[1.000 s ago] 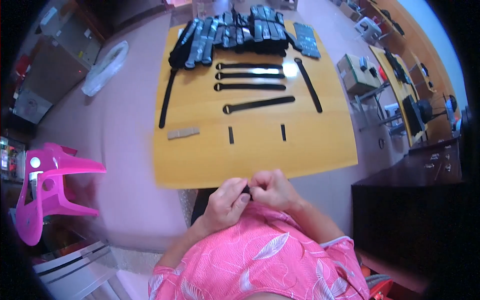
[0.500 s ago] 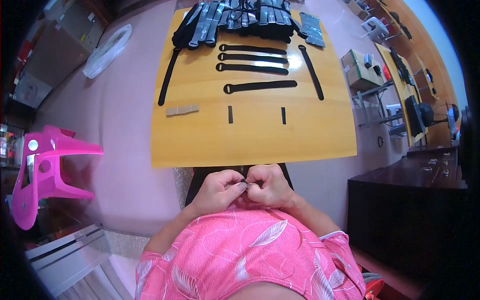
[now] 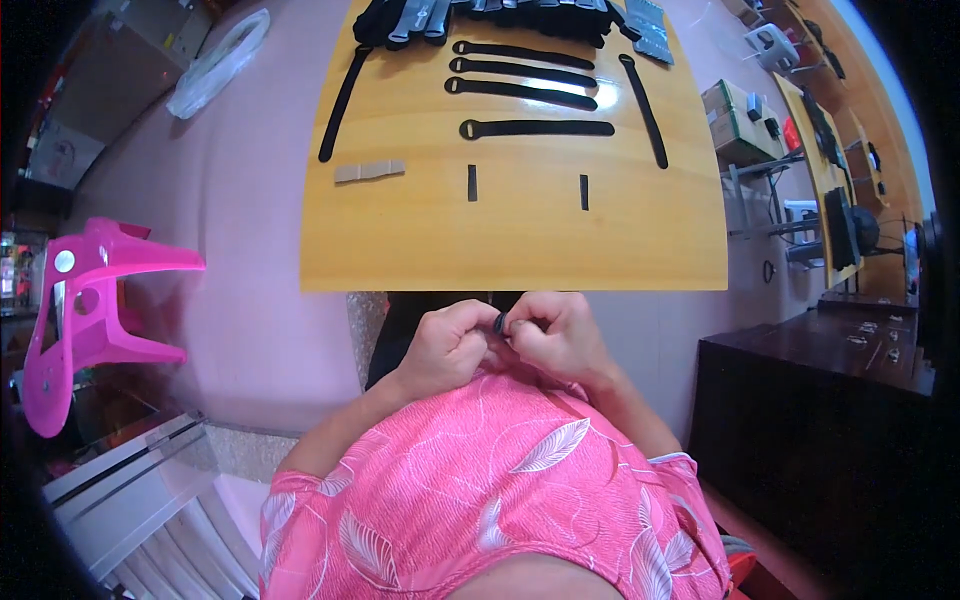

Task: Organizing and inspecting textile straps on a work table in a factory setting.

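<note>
**Both hands pinch a small black piece below the bench edge**

Head view: the left hand point(image 3: 450, 345) and right hand point(image 3: 555, 335) are pressed together just below the near edge of the wooden bench point(image 3: 400, 240), fingers curled, pinching a small black piece point(image 3: 499, 322) between them. On the bench lie black straps point(image 3: 535, 128), two short black strips point(image 3: 472, 182) and a grey strip point(image 3: 369, 171). A pink stool point(image 3: 85, 310) stands to the left.

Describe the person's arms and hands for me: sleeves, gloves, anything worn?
Both hands are bare: no gloves, rings or watch show on the left hand or the right hand. The forearms are uncovered. Short sleeves of a pink top with a white leaf pattern end near the elbows.
</note>
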Available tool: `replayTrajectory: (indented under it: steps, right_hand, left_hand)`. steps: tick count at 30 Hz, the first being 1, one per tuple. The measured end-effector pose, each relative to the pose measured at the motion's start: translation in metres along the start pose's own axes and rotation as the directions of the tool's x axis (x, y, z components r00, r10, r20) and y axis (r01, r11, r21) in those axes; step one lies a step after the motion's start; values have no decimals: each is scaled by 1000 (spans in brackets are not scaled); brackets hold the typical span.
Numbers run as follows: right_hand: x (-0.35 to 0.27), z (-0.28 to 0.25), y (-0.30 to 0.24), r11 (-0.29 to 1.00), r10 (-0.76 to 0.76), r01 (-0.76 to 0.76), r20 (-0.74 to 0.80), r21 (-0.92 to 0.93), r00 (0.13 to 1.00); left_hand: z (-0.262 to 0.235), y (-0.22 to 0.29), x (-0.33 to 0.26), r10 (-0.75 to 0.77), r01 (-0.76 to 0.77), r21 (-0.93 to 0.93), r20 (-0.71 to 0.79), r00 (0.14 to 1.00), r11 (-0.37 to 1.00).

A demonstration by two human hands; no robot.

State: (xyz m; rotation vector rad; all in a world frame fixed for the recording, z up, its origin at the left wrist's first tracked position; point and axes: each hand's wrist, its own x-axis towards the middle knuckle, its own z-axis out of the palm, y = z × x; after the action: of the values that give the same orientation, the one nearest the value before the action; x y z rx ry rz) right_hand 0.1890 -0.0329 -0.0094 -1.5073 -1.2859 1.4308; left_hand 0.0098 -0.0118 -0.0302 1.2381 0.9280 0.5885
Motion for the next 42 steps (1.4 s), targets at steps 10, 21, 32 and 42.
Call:
replayTrajectory:
  steps: [10, 21, 32, 42]
  right_hand:
    - [-5, -18, -25, 981, -52, 81, 165, -174, 985]
    - [-4, -14, -23, 925, -88, 101, 53, -367, 995]
    - [6, -6, -18, 973, 182, -179, 8, -147, 983]
    - [-2, 5, -18, 990, -6, 31, 175, -138, 985]
  left_hand:
    - [-9, -4, 3, 210, -209, -23, 140, 968, 978]
    - [5, 3, 7, 185, -184, -29, 63, 981, 983]
    - [9, -2, 10, 645, -594, 412, 19, 764, 691]
    - [-11, 17, 2, -232, 254, -123, 168, 958, 959]
